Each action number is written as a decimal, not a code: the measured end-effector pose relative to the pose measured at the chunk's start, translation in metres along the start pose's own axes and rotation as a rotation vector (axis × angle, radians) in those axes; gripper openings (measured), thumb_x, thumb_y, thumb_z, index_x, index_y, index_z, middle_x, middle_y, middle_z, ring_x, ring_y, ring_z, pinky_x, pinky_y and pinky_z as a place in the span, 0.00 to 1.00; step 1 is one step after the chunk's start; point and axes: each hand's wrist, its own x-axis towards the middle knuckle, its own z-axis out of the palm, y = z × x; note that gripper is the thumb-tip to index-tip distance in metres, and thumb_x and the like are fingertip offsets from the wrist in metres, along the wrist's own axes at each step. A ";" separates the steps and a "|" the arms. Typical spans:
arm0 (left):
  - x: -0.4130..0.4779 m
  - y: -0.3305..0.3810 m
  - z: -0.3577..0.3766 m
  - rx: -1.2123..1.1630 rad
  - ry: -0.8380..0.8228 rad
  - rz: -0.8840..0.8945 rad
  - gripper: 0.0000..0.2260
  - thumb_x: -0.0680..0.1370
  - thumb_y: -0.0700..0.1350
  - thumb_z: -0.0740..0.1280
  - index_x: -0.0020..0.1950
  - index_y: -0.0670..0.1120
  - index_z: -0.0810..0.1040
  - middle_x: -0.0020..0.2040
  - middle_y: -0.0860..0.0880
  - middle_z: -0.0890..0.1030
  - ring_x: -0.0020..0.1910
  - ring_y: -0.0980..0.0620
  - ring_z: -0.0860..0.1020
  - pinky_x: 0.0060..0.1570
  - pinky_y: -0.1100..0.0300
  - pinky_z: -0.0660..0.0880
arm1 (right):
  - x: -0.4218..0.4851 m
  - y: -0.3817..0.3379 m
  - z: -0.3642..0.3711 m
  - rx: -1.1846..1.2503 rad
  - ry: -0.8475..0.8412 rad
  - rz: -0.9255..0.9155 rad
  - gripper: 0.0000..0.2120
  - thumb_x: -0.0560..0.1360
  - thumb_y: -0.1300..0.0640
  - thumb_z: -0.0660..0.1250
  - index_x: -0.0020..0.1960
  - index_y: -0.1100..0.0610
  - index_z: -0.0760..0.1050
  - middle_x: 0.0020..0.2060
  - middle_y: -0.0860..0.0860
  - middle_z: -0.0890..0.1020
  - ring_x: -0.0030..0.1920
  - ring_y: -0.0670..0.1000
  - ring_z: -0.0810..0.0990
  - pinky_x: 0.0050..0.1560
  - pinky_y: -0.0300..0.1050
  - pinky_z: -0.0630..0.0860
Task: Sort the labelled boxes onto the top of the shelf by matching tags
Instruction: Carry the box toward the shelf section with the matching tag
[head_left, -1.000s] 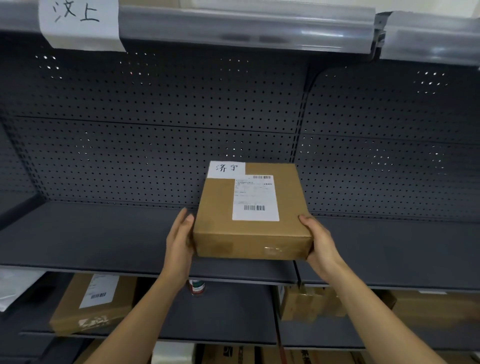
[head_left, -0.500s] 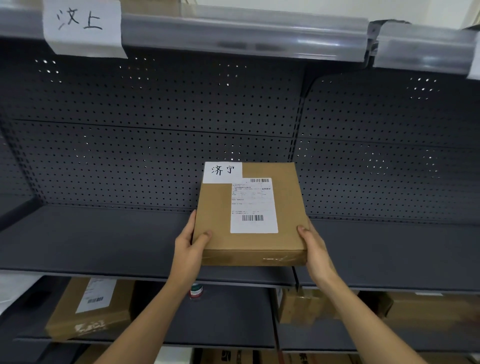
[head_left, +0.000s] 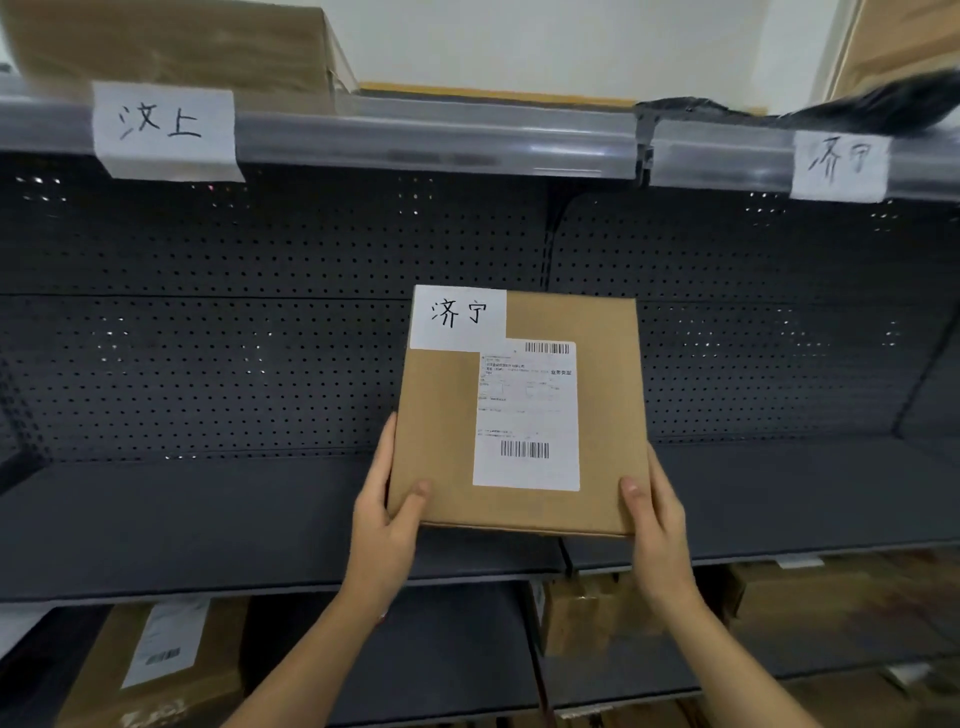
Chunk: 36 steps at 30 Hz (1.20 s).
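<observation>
I hold a flat brown cardboard box (head_left: 447, 426) tilted up toward me in front of the dark pegboard shelf. It carries a white handwritten tag 济宁 (head_left: 458, 317) at its top left and a printed shipping label (head_left: 525, 415). My left hand (head_left: 387, 525) grips its lower left corner, my right hand (head_left: 652, 519) its lower right corner. On the top shelf's front rail (head_left: 441, 137) hang two paper tags: 汶上 (head_left: 163, 130) at the left and 济宁 (head_left: 839, 163) at the right.
A large cardboard box (head_left: 176, 47) stands on the top shelf above the left tag. A dark bag (head_left: 893, 101) lies on top at the right. The middle shelf board (head_left: 182, 525) is bare. Lower shelves hold more cardboard boxes (head_left: 150, 665).
The box has risen and tipped more upright, with both hands shifted to its bottom corners. The view has tilted up, bringing the top shelf and the right tag into sight.
</observation>
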 end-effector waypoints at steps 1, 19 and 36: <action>-0.003 0.004 0.002 0.007 -0.012 0.031 0.29 0.80 0.38 0.63 0.80 0.50 0.58 0.75 0.61 0.68 0.72 0.61 0.68 0.67 0.68 0.68 | -0.006 -0.003 -0.006 -0.011 0.019 -0.024 0.36 0.76 0.39 0.59 0.80 0.55 0.62 0.71 0.49 0.76 0.69 0.44 0.75 0.68 0.38 0.72; -0.006 0.120 0.095 -0.231 -0.205 0.361 0.30 0.78 0.37 0.62 0.79 0.44 0.56 0.71 0.67 0.70 0.71 0.64 0.69 0.65 0.71 0.66 | -0.039 -0.109 -0.119 0.007 0.392 -0.327 0.29 0.80 0.52 0.57 0.76 0.67 0.65 0.66 0.59 0.77 0.62 0.41 0.79 0.62 0.34 0.75; 0.124 0.273 0.166 -0.112 -0.089 0.371 0.13 0.81 0.47 0.62 0.63 0.49 0.78 0.51 0.58 0.81 0.44 0.68 0.77 0.42 0.74 0.72 | 0.128 -0.274 -0.170 0.015 0.405 -0.235 0.09 0.77 0.46 0.63 0.47 0.48 0.79 0.49 0.47 0.82 0.58 0.53 0.80 0.63 0.55 0.75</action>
